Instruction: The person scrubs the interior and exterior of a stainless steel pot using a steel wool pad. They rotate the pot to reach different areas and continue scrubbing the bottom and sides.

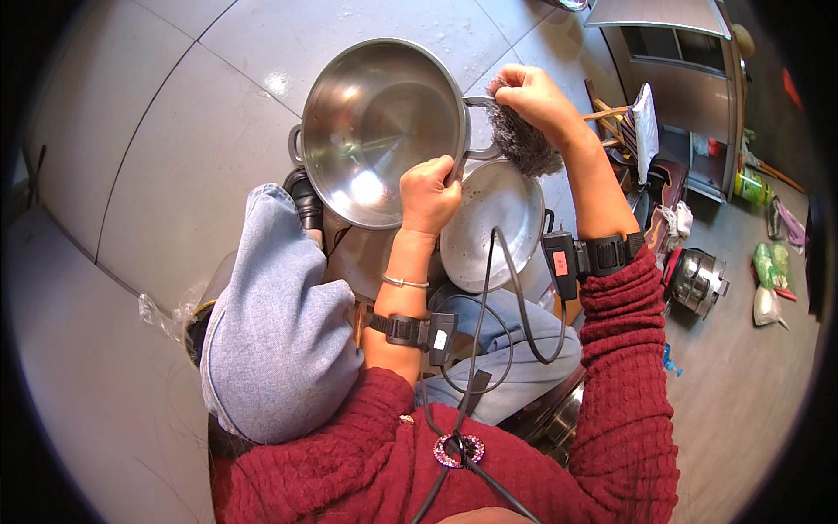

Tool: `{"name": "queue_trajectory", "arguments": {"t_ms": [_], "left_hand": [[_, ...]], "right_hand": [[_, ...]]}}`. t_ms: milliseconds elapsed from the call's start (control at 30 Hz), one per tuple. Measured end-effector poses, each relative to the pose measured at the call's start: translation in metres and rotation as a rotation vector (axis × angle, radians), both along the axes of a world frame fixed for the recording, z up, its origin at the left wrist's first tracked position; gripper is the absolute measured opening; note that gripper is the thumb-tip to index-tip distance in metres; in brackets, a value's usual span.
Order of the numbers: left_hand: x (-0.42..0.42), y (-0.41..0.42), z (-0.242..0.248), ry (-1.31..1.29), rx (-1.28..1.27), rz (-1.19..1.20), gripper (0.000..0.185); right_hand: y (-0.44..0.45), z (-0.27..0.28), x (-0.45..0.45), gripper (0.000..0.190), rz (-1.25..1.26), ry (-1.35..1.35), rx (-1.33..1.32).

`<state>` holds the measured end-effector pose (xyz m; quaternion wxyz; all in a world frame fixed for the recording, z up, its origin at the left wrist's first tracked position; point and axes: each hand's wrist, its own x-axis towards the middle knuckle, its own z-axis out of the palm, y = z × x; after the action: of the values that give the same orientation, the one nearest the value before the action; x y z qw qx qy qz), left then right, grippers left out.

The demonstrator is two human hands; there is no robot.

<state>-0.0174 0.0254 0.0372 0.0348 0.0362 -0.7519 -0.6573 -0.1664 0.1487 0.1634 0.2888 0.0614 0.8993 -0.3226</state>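
Note:
A two-handled stainless steel pan (pixel 347 98) is tilted, its shiny inside facing me. My left hand (pixel 429 193) grips its near right rim with curled fingers. In my right hand (pixel 533 98) is a bunched steel wool scourer (pixel 520 137), held against or just beside the pan's right loop handle (pixel 481 155); exact contact is hard to tell. Below that handle sits a second, wide metal pan (pixel 474 252) with a dark side handle. Spots that may be suds or droplets show inside it. The steel pan overlaps its upper left edge.
Black cables (pixel 517 288) from the wrist-worn devices hang over the second pan. A black shoe (pixel 306 200) is beside the steel pan. To the right are a wooden-legged stool (pixel 645 134), a cabinet (pixel 681 85), a steel pot (pixel 697 281) and plastic bags (pixel 769 281). Wet spots dot the tiled floor (pixel 419 19).

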Motion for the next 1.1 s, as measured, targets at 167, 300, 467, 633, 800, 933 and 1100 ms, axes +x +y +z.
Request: {"name": "queue_trajectory", "arguments": {"t_ms": [167, 300, 467, 633, 800, 933, 1100], "left_hand": [[0.001, 0.002, -0.003, 0.016, -0.01, -0.006, 0.017], [0.002, 0.005, -0.005, 0.051, -0.022, 0.022, 0.018], [0.002, 0.004, -0.006, 0.052, -0.018, 0.009, 0.018], [0.001, 0.003, -0.005, 0.057, -0.01, 0.011, 0.017], [0.002, 0.002, -0.005, 0.036, -0.044, 0.017, 0.014], [0.001, 0.001, -0.006, 0.044, 0.016, 0.029, 0.013], [-0.001, -0.003, -0.007, 0.01, 0.029, 0.021, 0.014]], "right_hand": [[-0.014, -0.019, -0.006, 0.016, 0.118, 0.046, 0.155], [-0.009, -0.036, -0.006, 0.018, 0.146, 0.034, 0.263], [-0.002, -0.047, -0.005, 0.022, 0.212, 0.132, 0.289], [-0.008, -0.045, 0.0, 0.019, 0.237, 0.165, 0.408], [-0.01, -0.046, 0.013, 0.015, 0.185, 0.244, 0.398], [-0.004, -0.048, 0.019, 0.021, 0.17, 0.295, 0.231], [-0.004, -0.045, 0.015, 0.02, 0.081, 0.178, -0.018]]}}
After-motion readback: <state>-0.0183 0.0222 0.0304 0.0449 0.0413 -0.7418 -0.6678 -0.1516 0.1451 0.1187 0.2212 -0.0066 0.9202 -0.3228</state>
